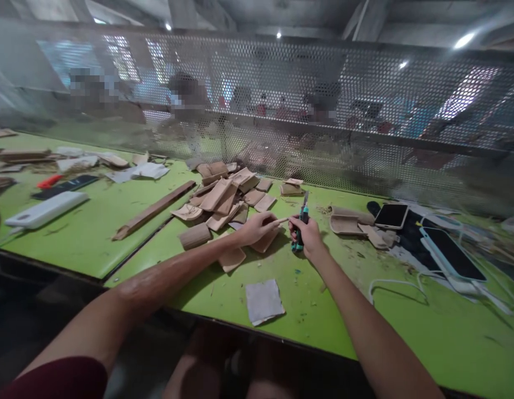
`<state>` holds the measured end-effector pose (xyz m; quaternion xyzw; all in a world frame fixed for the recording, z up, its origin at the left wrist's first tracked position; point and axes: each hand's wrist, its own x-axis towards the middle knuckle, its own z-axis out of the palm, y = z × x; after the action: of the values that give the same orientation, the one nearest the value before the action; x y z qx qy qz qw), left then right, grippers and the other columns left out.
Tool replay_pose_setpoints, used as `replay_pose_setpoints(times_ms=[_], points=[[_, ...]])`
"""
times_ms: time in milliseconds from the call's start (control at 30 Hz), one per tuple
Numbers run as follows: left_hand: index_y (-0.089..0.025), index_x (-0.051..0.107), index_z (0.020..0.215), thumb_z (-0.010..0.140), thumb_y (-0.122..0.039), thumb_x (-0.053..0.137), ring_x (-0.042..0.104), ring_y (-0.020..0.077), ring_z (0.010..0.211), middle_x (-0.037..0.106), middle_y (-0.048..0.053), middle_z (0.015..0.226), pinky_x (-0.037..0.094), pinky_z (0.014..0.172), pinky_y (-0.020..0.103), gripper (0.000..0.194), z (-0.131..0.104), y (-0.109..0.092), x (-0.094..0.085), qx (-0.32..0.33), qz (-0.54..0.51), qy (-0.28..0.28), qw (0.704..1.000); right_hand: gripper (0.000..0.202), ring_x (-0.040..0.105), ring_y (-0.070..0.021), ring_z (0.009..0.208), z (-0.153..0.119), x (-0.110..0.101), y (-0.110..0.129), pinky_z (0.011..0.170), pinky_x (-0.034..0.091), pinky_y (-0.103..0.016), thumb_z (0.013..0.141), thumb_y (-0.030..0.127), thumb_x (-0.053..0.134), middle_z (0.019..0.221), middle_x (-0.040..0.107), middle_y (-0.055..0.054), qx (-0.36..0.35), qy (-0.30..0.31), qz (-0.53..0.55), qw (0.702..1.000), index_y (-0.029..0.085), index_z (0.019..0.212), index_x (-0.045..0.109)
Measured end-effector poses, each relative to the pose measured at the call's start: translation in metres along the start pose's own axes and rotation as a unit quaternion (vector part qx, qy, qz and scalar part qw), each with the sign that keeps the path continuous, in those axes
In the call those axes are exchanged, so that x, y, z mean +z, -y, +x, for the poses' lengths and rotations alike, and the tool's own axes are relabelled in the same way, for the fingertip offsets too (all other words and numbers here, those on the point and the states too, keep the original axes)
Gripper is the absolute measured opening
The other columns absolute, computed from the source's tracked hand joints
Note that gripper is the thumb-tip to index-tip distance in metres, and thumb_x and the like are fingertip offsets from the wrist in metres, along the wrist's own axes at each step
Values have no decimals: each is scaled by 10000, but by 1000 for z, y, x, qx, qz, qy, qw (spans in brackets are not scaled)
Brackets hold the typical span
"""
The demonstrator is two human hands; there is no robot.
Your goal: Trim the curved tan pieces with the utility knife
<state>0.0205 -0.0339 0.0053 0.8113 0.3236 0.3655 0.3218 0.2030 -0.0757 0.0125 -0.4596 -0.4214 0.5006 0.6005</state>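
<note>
- Head view, room: grey perforated screen at 12 o'clock, with blurred figures beyond it and bright lamps overhead at 1 o'clock.
- Head view, surface: bright green tabletop, scattered with crumbs and shavings. Brown curved pieces lie heaped at 11 o'clock, a long brown strip at 9, a grey square sheet at 6 near the front edge. A dark-screened phone and a teal-edged phone lie around 3 to 4 o'clock.
- Head view, hands: just right of centre, at 4 o'clock, the left hand pinches a thin pale piece, thumb and fingers nearly closed. The piece points toward 3 o'clock, its far end at the right hand. The right fingers are curled closed around a black-and-teal knife, blade up toward 12 o'clock; whether their tips also grip the piece, one cannot tell.
- Head view, handling, as a judgement: the person does well to hold the slender piece lightly but firmly, steady both wrists, and keep fingertips clear of the exposed blade.
</note>
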Motion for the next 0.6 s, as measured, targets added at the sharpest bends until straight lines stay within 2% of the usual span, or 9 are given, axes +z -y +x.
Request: replay_pose_setpoints(times_ms=[167, 400, 500, 600], points=[[-138, 648, 865, 902, -478, 578, 513, 134, 676, 628, 18, 737, 372, 601, 252, 349, 0, 1, 2, -7, 9, -1, 1000, 317, 439, -74, 379, 0, -1, -1, 348, 339, -203, 643, 362, 782, 543, 570, 61, 3, -9, -17, 1000, 205, 792, 550], [-136, 659, 1029, 857, -326, 631, 572, 137, 747, 693, 51, 905, 455, 680, 256, 258, -1, -4, 1, 10, -22, 6, 1000, 324, 460, -84, 377, -1, -2, -1, 341, 355, -205, 639, 364, 785, 536, 582, 53, -4, -26, -33, 999, 207, 796, 550], [-134, 676, 1020, 839, -278, 641, 590, 135, 758, 712, 60, 940, 474, 697, 253, 234, -1, -5, 0, 12, -22, 8, 1000, 325, 458, -84, 378, -1, -2, 0, 339, 357, -204, 638, 364, 791, 532, 581, 50, -4, -28, -38, 999, 209, 794, 551], [-135, 693, 967, 836, -292, 651, 587, 131, 716, 720, 53, 880, 466, 653, 243, 209, 0, -4, 0, 9, -17, 6, 1000, 328, 456, -83, 381, 0, -2, -1, 338, 358, -204, 638, 347, 797, 535, 578, 51, -8, -34, -33, 999, 213, 797, 543]])
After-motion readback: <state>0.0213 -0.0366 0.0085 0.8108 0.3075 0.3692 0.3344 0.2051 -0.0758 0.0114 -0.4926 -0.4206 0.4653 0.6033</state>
